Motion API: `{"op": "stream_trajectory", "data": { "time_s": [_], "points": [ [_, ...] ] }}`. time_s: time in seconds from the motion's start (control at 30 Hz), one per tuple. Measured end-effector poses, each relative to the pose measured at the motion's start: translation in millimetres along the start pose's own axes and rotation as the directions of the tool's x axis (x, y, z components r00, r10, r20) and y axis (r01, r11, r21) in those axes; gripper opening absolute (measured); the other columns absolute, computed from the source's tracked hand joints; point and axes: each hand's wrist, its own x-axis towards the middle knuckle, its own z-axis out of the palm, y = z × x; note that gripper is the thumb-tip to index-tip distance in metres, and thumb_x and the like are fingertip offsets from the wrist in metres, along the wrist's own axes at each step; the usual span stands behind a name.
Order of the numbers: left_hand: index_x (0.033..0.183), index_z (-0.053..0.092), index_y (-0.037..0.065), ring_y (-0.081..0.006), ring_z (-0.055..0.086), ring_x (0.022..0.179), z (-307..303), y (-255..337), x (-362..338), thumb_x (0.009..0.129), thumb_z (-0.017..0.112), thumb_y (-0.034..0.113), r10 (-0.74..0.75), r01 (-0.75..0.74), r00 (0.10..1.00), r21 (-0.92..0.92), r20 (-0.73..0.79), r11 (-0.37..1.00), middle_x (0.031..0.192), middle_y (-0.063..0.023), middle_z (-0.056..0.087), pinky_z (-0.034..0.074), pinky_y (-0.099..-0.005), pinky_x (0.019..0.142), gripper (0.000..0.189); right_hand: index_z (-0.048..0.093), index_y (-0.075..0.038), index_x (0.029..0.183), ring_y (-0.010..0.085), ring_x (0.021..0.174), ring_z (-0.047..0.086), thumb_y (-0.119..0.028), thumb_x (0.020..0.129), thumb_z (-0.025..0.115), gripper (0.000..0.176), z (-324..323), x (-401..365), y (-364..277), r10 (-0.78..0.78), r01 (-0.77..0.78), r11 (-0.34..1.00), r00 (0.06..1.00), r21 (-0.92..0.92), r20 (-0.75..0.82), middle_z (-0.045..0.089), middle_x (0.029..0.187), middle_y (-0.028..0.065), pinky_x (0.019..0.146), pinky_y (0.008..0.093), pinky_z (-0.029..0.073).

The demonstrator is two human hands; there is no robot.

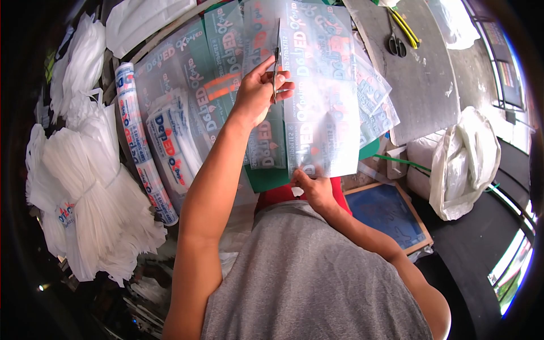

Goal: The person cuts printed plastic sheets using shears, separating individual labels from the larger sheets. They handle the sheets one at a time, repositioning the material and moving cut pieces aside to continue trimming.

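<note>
My left hand (260, 93) is closed around slim metal scissors (277, 42), seen nearly edge-on with the blades pointing away from me. They lie over a translucent printed plastic sheet (323, 119) with "DepED" lettering, along its left side. Nearer my body, my right hand (314, 190) pinches the near edge of that sheet between thumb and fingers. More printed plastic sheets (224, 62) spread beneath and to the left, over a green surface (263, 180).
Left of the sheets lie a printed plastic roll (144, 144), a folded DepED pack (170, 141) and bundled white bags (93, 192). Black-handled scissors (396, 45) and a yellow-handled tool (405, 27) rest at far right. A wood-framed blue board (388, 215) and white sack (464, 164) sit lower right.
</note>
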Motion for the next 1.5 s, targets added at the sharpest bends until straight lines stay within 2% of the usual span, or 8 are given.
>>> {"op": "stream_trajectory", "data": {
  "time_s": [0.37,0.6,0.77,0.87,0.97,1.1,1.23,1.5],
  "points": [
    [0.146,0.035,-0.004,-0.0235,0.068,0.094,6.4,36.1,58.6,0.095,0.06,0.002,0.044,-0.046,0.998,0.029,0.049,0.999,0.112,-0.0169,0.064,0.061,-0.0334,0.084,0.057,0.05,-0.001,0.123,0.018,0.081,0.064,-0.01,0.094,0.064,0.033,-0.9,-3.2,2.6,-0.006,0.007,1.0,0.999,0.025,-0.051,0.062,0.093,0.009,0.072,0.0331,0.058],
    [0.136,0.047,-0.003,-0.0219,0.068,0.096,-7.5,81.8,97.6,0.092,0.065,0.001,0.296,-0.292,0.949,-0.048,0.113,0.955,0.111,-0.015,0.066,0.058,-0.0314,0.084,0.048,0.053,-0.001,0.115,0.0177,0.082,0.063,-0.008,0.094,0.064,0.025,1.1,-0.5,7.7,0.048,-0.049,0.993,0.999,0.105,0.02,0.061,0.097,0.0086,0.073,0.0321,0.057],
    [0.122,0.059,-0.002,-0.0139,0.064,0.085,-41.9,80.4,-3.8,0.096,0.063,0.013,0.048,-0.06,0.998,-0.289,-0.049,0.956,0.1,-0.0081,0.067,0.053,-0.0233,0.077,0.03,0.053,-0.003,0.119,0.0238,0.09,0.063,-0.015,0.092,0.069,0.033,23.0,10.7,4.3,0.089,-0.132,0.945,0.984,0.299,0.155,0.06,0.104,0.01,0.078,0.0403,0.056],
    [0.12,0.06,-0.001,-0.0123,0.062,0.083,-85.9,45.9,-73.7,0.099,0.059,0.016,0.1,-0.042,0.988,-0.413,0.119,0.91,0.098,-0.009,0.066,0.053,-0.0217,0.073,0.028,0.051,-0.001,0.125,0.03,0.096,0.065,-0.024,0.094,0.068,0.042,23.9,6.8,7.9,0.158,-0.196,0.936,0.976,0.291,0.15,0.061,0.112,0.0151,0.084,0.0442,0.056],
    [0.117,0.058,-0.005,-0.0127,0.062,0.077,-104.8,4.8,-145.3,0.1,0.057,0.017,0.08,0.012,0.991,-0.678,0.104,0.735,0.098,-0.0124,0.065,0.055,-0.022,0.064,0.028,0.046,0.001,0.131,0.036,0.102,0.064,-0.031,0.097,0.063,0.05,6.6,4.5,8.7,0.202,-0.193,0.844,0.979,0.5,0.036,0.06,0.119,0.0217,0.086,0.0458,0.055],
    [0.118,0.06,-0.004,-0.0187,0.064,0.082,-119.1,-48.2,-225.8,0.099,0.058,0.026,-0.253,0.158,0.966,-0.888,0.049,0.431,0.1,-0.0143,0.066,0.057,-0.0268,0.065,0.036,0.046,0.003,0.13,0.0342,0.097,0.067,-0.029,0.097,0.062,0.048,-30.6,9.5,17.6,0.064,0.013,0.87,0.988,0.493,-0.139,0.061,0.116,0.0223,0.08,0.0436,0.058],
    [0.125,0.056,-0.003,-0.0191,0.064,0.085,-116.0,-84.4,-276.0,0.097,0.061,0.035,-0.328,0.403,0.913,-0.651,0.241,0.644,0.105,-0.0115,0.066,0.056,-0.0292,0.069,0.047,0.049,0.002,0.126,0.0307,0.092,0.068,-0.025,0.097,0.062,0.042,-13.1,1.4,6.8,0.015,0.063,0.923,0.98,0.381,-0.2,0.062,0.113,0.0191,0.076,0.0412,0.059],
    [0.149,0.032,0.006,-0.0178,0.063,0.092,-121.0,-54.9,-318.4,0.09,0.072,0.036,-0.302,0.408,0.889,-0.296,0.345,0.864,0.104,-0.0071,0.063,0.05,-0.031,0.083,0.077,0.053,0.003,0.116,0.0293,0.089,0.066,-0.018,0.096,0.065,0.032,12.7,13.8,12.7,-0.012,0.068,0.917,0.99,0.392,-0.144,0.061,0.101,0.0135,0.075,0.0393,0.058]
  ]
}}
